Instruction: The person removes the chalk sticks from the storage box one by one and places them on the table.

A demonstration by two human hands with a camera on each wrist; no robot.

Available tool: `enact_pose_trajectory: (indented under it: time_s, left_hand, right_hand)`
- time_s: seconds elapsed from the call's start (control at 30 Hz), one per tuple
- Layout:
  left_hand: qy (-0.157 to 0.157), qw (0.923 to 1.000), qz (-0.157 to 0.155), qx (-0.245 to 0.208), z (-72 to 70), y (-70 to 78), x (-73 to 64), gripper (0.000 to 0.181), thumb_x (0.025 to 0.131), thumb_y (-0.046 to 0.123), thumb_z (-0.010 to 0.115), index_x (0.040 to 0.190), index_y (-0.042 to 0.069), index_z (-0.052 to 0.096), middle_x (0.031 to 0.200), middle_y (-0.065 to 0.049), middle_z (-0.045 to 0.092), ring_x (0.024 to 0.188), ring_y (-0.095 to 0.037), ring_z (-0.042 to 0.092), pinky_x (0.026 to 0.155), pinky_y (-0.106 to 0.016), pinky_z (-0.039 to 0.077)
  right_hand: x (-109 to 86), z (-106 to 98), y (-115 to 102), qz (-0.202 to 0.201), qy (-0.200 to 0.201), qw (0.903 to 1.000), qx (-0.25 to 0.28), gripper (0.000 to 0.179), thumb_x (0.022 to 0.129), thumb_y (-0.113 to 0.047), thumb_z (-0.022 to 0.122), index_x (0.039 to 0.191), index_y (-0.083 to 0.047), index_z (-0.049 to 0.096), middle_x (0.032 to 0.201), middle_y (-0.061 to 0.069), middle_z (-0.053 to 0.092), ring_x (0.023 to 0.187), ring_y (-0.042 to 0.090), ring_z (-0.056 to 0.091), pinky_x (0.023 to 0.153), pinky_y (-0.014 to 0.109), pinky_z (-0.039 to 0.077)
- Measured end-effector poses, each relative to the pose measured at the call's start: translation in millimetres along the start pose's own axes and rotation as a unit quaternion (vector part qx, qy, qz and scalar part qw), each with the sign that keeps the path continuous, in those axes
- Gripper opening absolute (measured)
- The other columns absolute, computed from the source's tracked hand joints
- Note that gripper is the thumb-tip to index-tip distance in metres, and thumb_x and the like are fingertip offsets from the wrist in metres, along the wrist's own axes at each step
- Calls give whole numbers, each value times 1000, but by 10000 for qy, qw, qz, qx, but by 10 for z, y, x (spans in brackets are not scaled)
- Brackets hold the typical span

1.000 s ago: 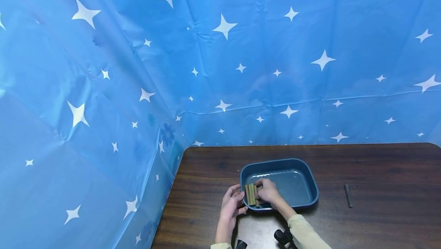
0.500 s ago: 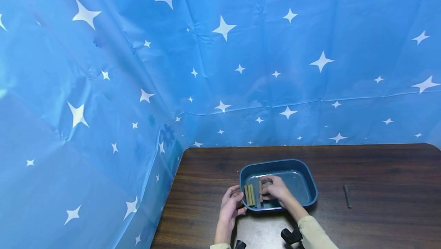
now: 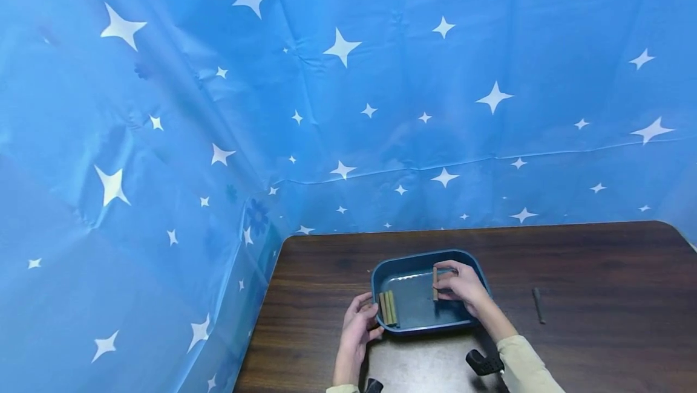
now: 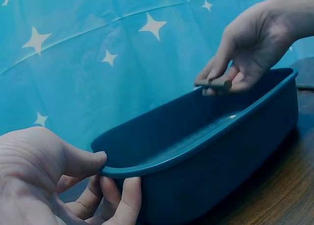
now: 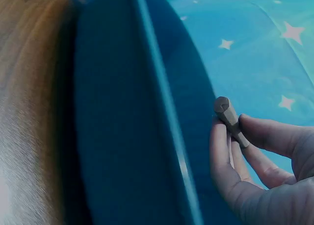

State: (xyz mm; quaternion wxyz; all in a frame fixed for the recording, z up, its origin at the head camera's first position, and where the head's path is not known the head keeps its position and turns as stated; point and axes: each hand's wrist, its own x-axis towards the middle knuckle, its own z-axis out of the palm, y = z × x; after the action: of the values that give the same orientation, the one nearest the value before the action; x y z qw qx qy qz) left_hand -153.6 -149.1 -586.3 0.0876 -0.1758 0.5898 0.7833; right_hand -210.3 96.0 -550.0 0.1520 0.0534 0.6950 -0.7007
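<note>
A deep blue rectangular bin (image 3: 425,329) stands on the table. My left hand (image 3: 355,331) grips its rim at the left end, thumb (image 4: 86,161) on the inner side and fingers outside. My right hand (image 3: 463,287) pinches a short brown stick (image 5: 229,118) between thumb and fingertips. In the left wrist view this stick is up at about the height of the far rim, over the bin's right half. Several more sticks (image 3: 388,308), brown and yellow-green, lie side by side in the bin's left end.
A dark grey stick (image 3: 538,305) lies on the brown wooden table (image 3: 599,284), right of the bin. Blue cloth with white stars (image 3: 403,139) hangs behind and to the left. A black wrist mount (image 3: 483,363) shows below my right hand.
My right hand has taken the brown stick from beside the others and carried it right across the bin. The left hand stays on the rim. The head view has shifted slightly.
</note>
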Motion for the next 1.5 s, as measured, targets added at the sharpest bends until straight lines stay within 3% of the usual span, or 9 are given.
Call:
enact_pose_trajectory:
  time_s: [0.27,0.4,0.63,0.97,1.17,1.5]
  left_hand:
    - [26,10000,-39,46,2,-7,-5,40,91,5,56,129,0,46,90,-3,56,67,-10,54,54,-24,50]
    - [37,9999,-60,90,-31,-15,-19,41,91,7,57,130,0,45,96,-6,58,69,-11,55,56,-25,51]
    - [144,9997,-193,90,-94,-26,-41,41,91,8,58,130,2,46,97,-6,59,74,-13,57,58,-27,51]
    - [70,9998,-200,23,-70,4,-47,43,91,9,58,131,1,44,96,-5,58,71,-12,53,59,-27,50]
    - [23,9996,-267,-76,-69,4,-29,43,91,8,58,131,0,44,95,-5,61,71,-12,58,58,-26,51]
    - [67,9998,-179,-31,2,-6,17,40,90,8,58,128,1,47,97,-7,59,70,-12,53,57,-27,51]
  right_hand:
    - [-54,-340,-104,-104,136,9995,249,50,86,4,60,134,8,44,111,28,57,89,31,66,76,43,55]
    - [-99,-508,-102,-97,170,9995,255,53,88,1,61,136,8,41,110,25,59,89,27,66,78,44,55]
    - [-216,-882,-18,-32,321,9993,181,57,90,-2,60,140,9,35,110,23,60,86,21,67,79,40,55]
    - [-412,-1371,139,39,397,9992,-44,59,92,-5,60,141,10,31,104,12,63,87,19,67,79,39,55]
    - [-461,-1555,248,30,627,9971,-434,58,93,-6,58,141,11,31,107,18,63,85,19,67,75,36,56]
    - [-558,-1805,422,115,902,9929,-766,59,91,-5,60,140,12,32,95,7,67,77,12,66,69,32,56]
